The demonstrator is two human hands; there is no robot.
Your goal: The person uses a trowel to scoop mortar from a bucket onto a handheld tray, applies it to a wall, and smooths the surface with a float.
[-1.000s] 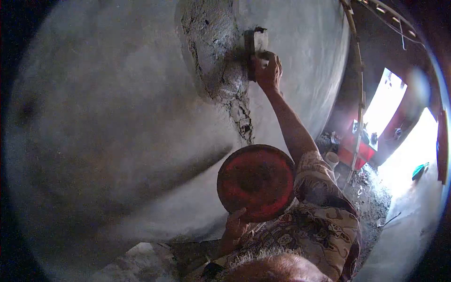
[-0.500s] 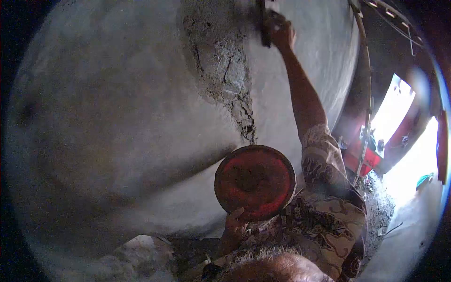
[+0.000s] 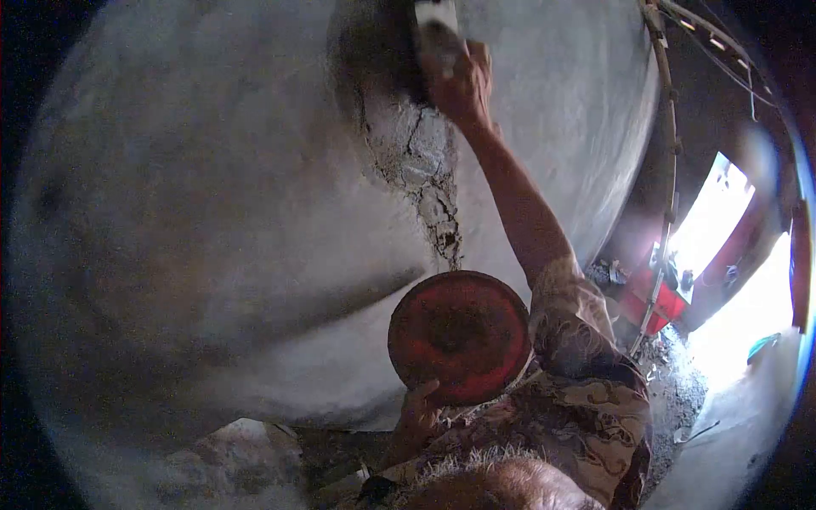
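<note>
My left hand [image 3: 416, 412] grips the near rim of a round red basin [image 3: 459, 336], thumb over the edge. The basin's inside looks dark and smeared, and its opening faces up toward me. Higher up, my right hand [image 3: 463, 89] is closed around a plastering float [image 3: 435, 21], blurred by motion and partly hidden by the fingers. The float lies against or very near a rough strip of wet, dark mortar [image 3: 421, 140] on the grey wall; contact cannot be told. Cracked, crumbly mortar runs down the strip to just above the basin.
The smooth grey wall [image 3: 212, 187] fills the left and middle. A thin pole [image 3: 667, 170] stands at the right, by a red container [image 3: 650, 297]. Bright light enters through openings beyond it. Rubble [image 3: 676, 391] lies on the floor at the right.
My right hand has moved left and down with the float, from the smooth wall beside the strip onto the mortar. My left hand and the basin have stayed nearly in place.
</note>
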